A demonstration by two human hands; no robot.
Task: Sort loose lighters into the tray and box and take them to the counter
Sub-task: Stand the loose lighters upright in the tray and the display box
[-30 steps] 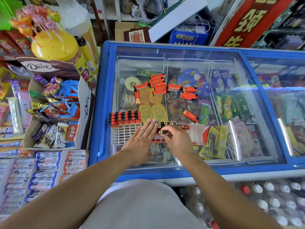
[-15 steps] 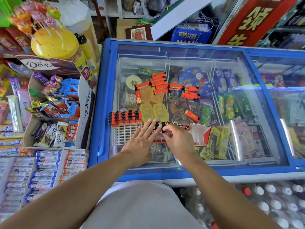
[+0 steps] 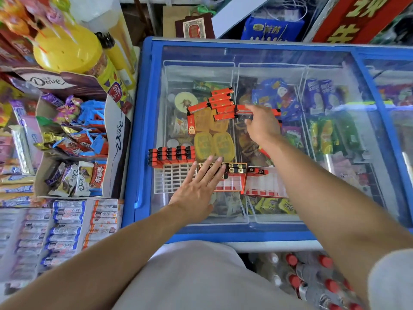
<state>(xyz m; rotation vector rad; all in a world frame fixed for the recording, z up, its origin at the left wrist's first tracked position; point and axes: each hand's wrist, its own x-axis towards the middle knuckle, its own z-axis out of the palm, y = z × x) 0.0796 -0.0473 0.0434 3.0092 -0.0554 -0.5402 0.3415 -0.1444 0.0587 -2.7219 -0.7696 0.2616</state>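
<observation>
Left hand (image 3: 196, 186) flat, fingers straight on box (image 3: 225, 175); right hand (image 3: 262, 124) outstretched over loose lighters (image 3: 220, 104), grip unclear

A big blue freezer (image 3: 143, 135) with a see-through glass lid (image 3: 335, 198) is serving as the worktop. A white tray (image 3: 172, 180) with little square holes is sitting on the glass near the front, and a block of red lighters (image 3: 171, 155) is standing in its far rows. Just beside it, a red box (image 3: 232, 183) with white slots is lying on the glass, holding a row of black-topped lighters (image 3: 237, 168). Farther back, a loose pile of red lighters (image 3: 220, 104) is lying scattered flat on the lid.
</observation>
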